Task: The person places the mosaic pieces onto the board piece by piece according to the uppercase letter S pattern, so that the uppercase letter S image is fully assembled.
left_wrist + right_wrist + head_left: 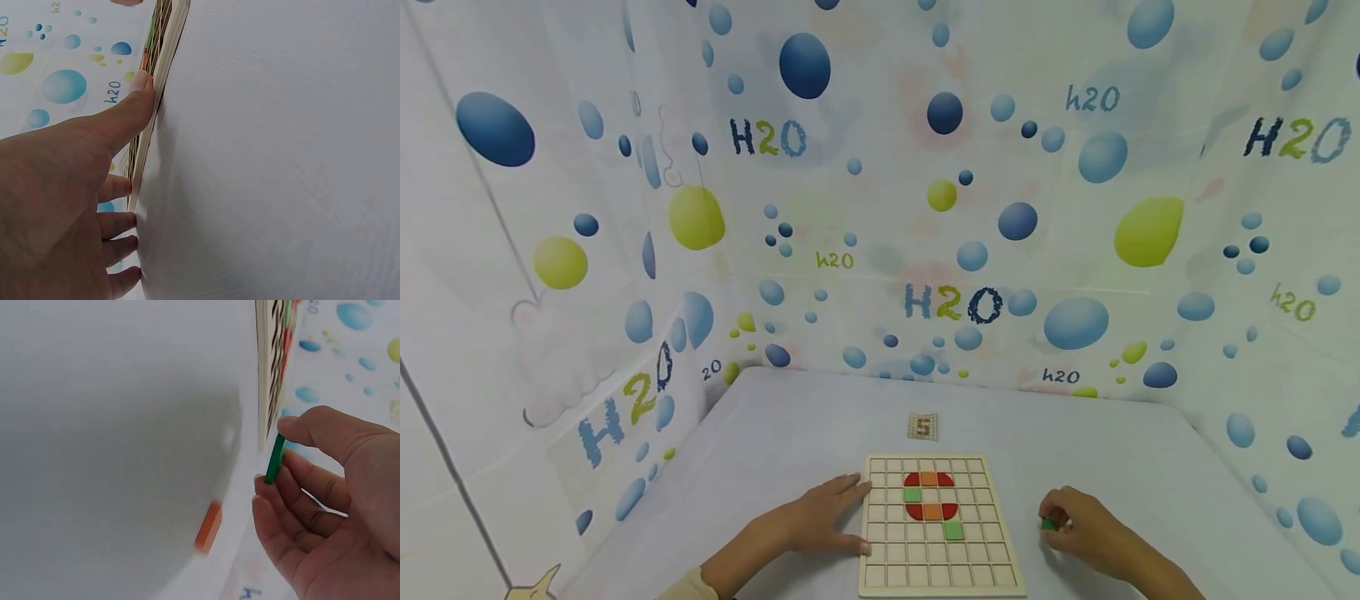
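Right hand (325, 500) pinches a green tile (274, 459), just right of the wooden grid board (940, 575). Left hand (827, 521), fingers flat, steadies the board's left edge. Six tiles seated; lower rows unfilled, figure likely unfinished.

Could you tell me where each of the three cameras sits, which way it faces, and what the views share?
Head: worn on the head, facing forward and down at the wooden grid board on the table; both forearms show.
Left wrist: looks along the left hand, thumb and fingers against the board's edge.
Right wrist: looks at the right hand pinching a green tile, an orange tile lying nearby.
Shared: all three views show the board; the head and right wrist views share the green tile.
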Tool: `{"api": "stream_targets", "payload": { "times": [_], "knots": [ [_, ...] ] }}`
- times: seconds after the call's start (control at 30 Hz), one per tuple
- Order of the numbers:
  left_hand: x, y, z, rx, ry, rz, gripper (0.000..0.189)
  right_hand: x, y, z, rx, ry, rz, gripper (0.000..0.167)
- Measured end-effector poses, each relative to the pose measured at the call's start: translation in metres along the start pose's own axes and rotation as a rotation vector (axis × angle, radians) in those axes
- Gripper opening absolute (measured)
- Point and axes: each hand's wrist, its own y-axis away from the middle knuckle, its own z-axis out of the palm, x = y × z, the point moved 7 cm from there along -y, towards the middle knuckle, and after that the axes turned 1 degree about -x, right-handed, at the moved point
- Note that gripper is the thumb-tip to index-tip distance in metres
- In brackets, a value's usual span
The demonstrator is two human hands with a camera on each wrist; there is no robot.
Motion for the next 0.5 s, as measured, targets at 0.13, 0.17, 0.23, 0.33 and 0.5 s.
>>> {"api": "stream_targets", "payload": {
  "times": [0.13, 0.17, 0.23, 0.33, 0.5],
  "knots": [
    [0.0, 0.0, 0.001, 0.0, 0.0, 0.001, 0.098, -0.02, -0.012, 0.014, -0.02, 0.014, -0.033, 0.023],
    [0.0, 0.0, 0.0, 0.0, -0.001, 0.002, 0.098, -0.025, -0.015, 0.018, -0.024, 0.02, -0.051, 0.023],
    [0.001, 0.0, 0.0, 0.003, 0.0, 0.002, 0.098, -0.036, -0.019, 0.025, -0.029, 0.027, -0.096, 0.023],
    [0.001, 0.0, -0.001, 0.004, 0.004, -0.001, 0.098, -0.051, -0.024, 0.037, -0.045, 0.028, -0.164, 0.022],
    [0.001, 0.0, -0.001, -0.001, 0.005, 0.005, 0.098, -0.072, -0.029, 0.057, -0.09, 0.055, -0.278, 0.021]
  ]
}}
